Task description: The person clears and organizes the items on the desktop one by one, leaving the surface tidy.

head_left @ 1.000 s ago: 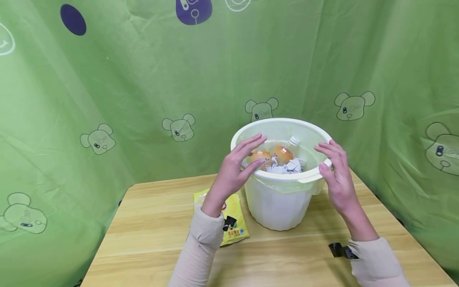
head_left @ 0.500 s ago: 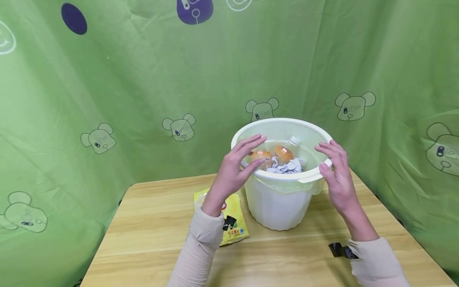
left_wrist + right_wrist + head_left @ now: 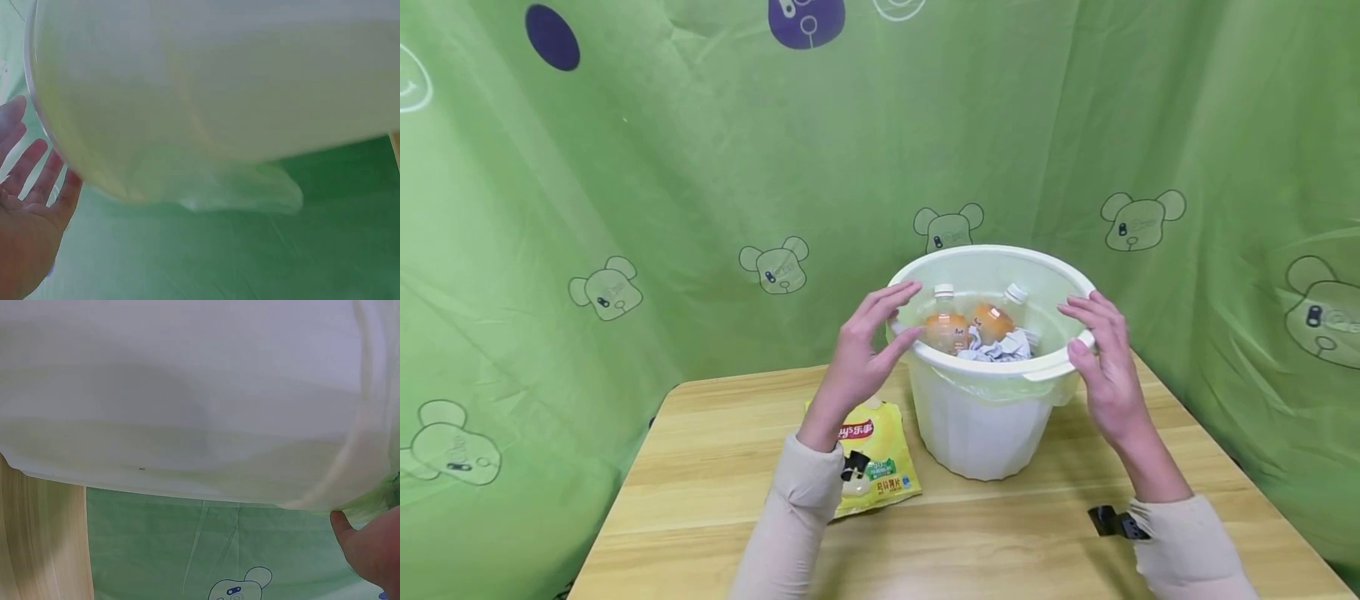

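A white bin (image 3: pixel 981 433) with a pale green liner bag (image 3: pixel 1000 390) folded over its rim stands upright on the table. Inside lie two clear bottles, a left bottle (image 3: pixel 945 327) and a right bottle (image 3: pixel 994 319), both orange in the middle and white-capped, with crumpled white paper (image 3: pixel 1000 348). My left hand (image 3: pixel 859 354) is at the bin's left rim, fingers extended and spread; its fingertips overlap the rim in the left wrist view. My right hand (image 3: pixel 1105 371) rests at the right rim, fingers nearly straight over it, thumb (image 3: pixel 340 525) against the bin's outside.
A yellow chip bag (image 3: pixel 880 454) lies flat left of the bin, partly behind my left forearm. The wooden table (image 3: pixel 722 467) ends not far behind the bin. A green curtain (image 3: pixel 850 150) with bear prints hangs around the back and sides.
My left hand has moved left, off the inner side of the rim, uncovering the left bottle's cap and more of the chip bag. My right hand has stayed in place.
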The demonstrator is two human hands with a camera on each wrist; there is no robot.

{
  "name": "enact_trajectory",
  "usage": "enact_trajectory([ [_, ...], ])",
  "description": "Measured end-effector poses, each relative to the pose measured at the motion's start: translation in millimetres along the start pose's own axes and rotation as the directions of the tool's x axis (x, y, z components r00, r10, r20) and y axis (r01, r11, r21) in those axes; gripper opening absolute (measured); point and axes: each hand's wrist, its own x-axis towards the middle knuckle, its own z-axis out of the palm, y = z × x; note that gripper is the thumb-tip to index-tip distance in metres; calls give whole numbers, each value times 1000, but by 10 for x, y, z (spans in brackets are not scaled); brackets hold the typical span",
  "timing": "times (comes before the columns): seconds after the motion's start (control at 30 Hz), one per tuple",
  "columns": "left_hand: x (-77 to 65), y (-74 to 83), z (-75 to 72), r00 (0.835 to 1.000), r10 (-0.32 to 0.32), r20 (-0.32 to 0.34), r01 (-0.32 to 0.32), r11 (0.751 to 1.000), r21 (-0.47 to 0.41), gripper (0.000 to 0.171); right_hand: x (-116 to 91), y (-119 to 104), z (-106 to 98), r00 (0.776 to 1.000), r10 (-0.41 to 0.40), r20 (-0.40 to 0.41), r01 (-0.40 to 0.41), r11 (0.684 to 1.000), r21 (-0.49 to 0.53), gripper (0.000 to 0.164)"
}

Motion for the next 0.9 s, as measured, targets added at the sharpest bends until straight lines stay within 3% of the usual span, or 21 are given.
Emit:
enact_trajectory([
  [0.23,-269,-261,-207,992,-125,-29,125,992,-12,52,3,-2,3,1000,0,-1,0,1000,0,46],
  [0.37,-460,-431,-301,964,-264,-22,263,964,-29,55,7,-2,3,1000,-5,-4,5,1000,-1,46],
  [0.47,-654,-592,-345,912,-409,6,409,912,-37,59,11,1,2,1000,-10,-4,10,1000,-1,46],
  [0.67,-1153,-993,-386,766,-643,28,643,763,-67,65,9,5,7,1000,-5,5,5,1000,0,45],
  [0.73,-1309,-1104,-391,732,-681,24,681,731,-48,67,5,5,8,1000,-1,6,1,1000,0,45],
  [0.9,-1596,-1288,-373,670,-742,29,738,669,89,75,-1,6,2,1000,1,0,-1,1000,-3,45],
])
